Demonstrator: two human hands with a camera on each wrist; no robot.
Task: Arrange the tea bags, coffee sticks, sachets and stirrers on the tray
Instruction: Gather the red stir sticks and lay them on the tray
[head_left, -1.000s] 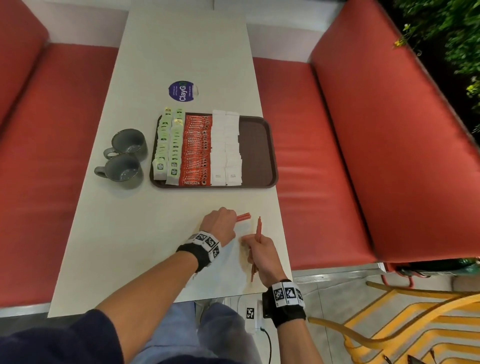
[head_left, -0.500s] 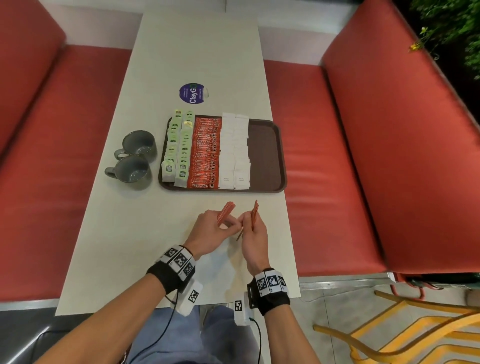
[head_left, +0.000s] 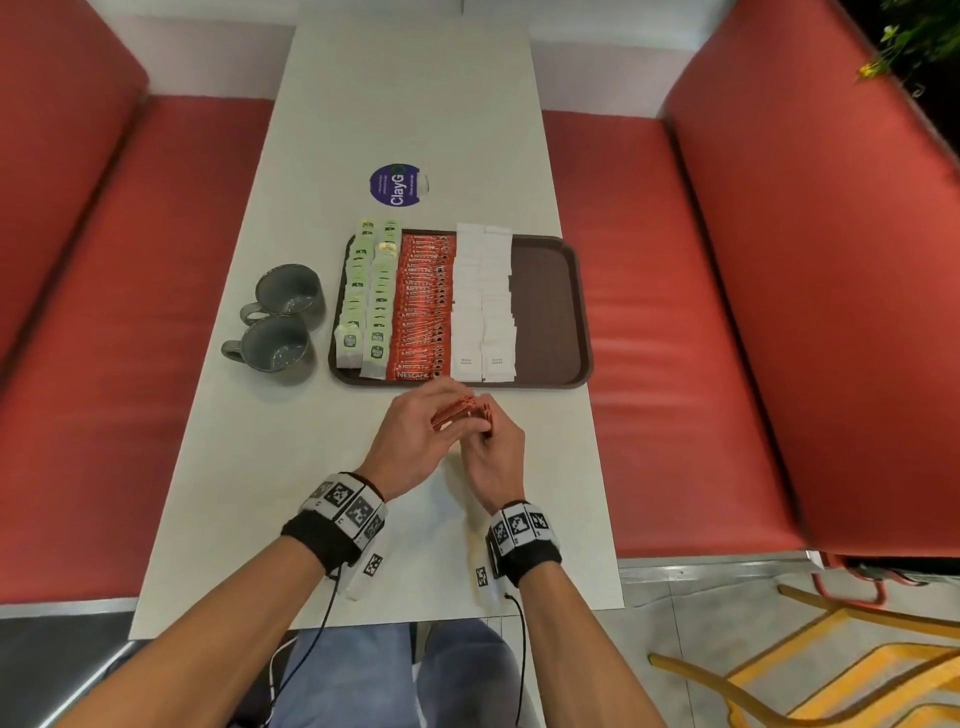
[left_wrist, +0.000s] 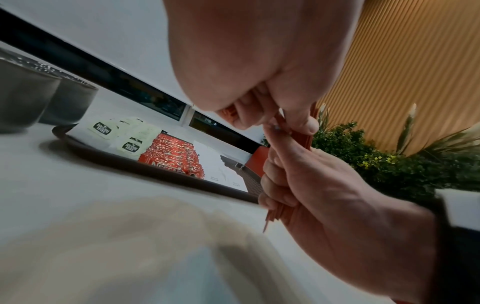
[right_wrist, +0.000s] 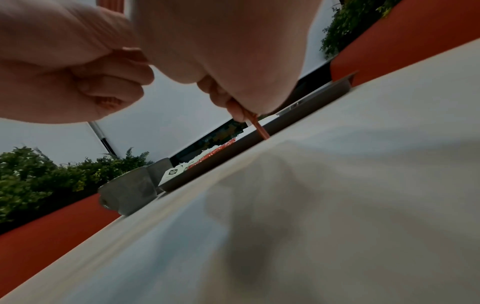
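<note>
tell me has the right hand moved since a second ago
Yes. The right hand has moved toward the tray and closed against the left hand, both gripping the stirrers.

Tea bags (head_left: 366, 299), coffee sticks (head_left: 423, 306), white sachets (head_left: 483, 301) rowed on brown tray (head_left: 550, 301); red stirrers (head_left: 457, 410) held above table.

My own fingers (head_left: 470, 397) cover most of the red stirrers (head_left: 453, 410), so I cannot count them. In my right wrist view only one stirrer tip (right_wrist: 261, 131) pokes out under my palm. The small print on the white sachets (head_left: 466, 359) is too tiny to read, perhaps "white sugar". The near table (left_wrist: 109, 253) is blurred.
</note>
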